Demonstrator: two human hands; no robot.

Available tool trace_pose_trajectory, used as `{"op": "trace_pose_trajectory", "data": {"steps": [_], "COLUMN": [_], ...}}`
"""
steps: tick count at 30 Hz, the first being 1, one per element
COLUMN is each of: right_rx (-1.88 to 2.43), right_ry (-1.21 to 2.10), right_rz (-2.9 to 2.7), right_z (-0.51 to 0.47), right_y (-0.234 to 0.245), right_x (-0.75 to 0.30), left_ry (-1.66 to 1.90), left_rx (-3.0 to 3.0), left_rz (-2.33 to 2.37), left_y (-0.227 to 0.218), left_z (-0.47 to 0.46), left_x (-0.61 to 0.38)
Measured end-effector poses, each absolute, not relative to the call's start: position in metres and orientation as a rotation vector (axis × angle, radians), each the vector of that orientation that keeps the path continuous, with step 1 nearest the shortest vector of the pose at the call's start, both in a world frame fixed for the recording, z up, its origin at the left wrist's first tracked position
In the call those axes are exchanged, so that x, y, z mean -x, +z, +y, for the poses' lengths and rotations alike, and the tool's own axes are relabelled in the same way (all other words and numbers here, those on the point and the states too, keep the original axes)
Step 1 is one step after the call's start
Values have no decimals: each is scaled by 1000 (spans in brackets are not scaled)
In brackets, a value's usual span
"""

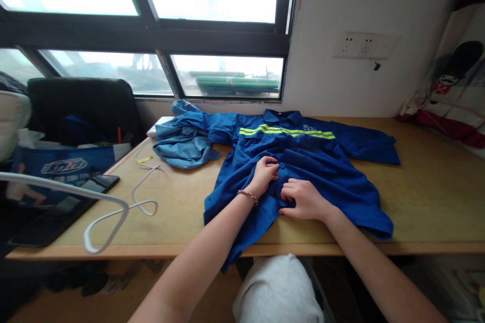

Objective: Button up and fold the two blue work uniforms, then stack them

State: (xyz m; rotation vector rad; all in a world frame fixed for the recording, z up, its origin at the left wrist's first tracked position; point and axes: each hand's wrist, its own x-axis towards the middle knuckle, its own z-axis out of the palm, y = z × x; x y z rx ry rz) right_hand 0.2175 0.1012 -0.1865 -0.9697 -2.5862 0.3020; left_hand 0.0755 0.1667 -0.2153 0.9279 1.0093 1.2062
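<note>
A blue short-sleeved work shirt [322, 166] lies front up on the table, its collar towards the window and a yellow-green reflective stripe across the chest. My left hand [265, 176], with a beaded bracelet at the wrist, pinches the shirt's front edge beside a button [282, 165]. Lower down and to the right, my right hand [305, 199] has its fingers curled on the same front edge, closed on the cloth. The fabric is wrinkled around both hands, and one lower corner hangs over the table's near edge.
Lighter blue cloth [185, 141] lies bunched left of the shirt. A white cable [134, 197] loops over the wooden table [428, 202]. A dark tablet-like device [64, 209] juts past the left edge, near a blue bag [34, 161]. Wall sockets [366, 45] are at the back right.
</note>
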Motion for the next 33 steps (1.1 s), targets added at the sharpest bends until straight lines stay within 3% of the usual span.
{"op": "trace_pose_trajectory", "data": {"steps": [4,7,10,12,17,22,26,33], "right_rx": [1013,1056,1114,1103,1069,1049,1053,1062], "right_ry": [540,1003,1463,1580,1541,1516,1553,1480], "right_rz": [-2505,-2295,-1735,-1275,-818,-790,-675,-715], "right_z": [107,113,120,126,139,142,142,142], "right_y": [-189,-189,-186,-185,-184,-188,-189,-191], "right_x": [-224,-231,-242,-250,-267,-265,-262,-262], "left_ry": [1189,1175,1141,1135,1244,856,740,707], "left_rx": [-931,-940,-944,-950,-1253,-1927,-2361,-2409], "left_rz": [1029,1012,993,1001,1024,746,802,1076], "left_y": [-214,-213,-212,-210,-199,-198,-211,-223], "left_z": [166,165,164,163,153,130,121,121], "left_x": [-76,-76,-76,-77,-78,-90,-103,-116]}}
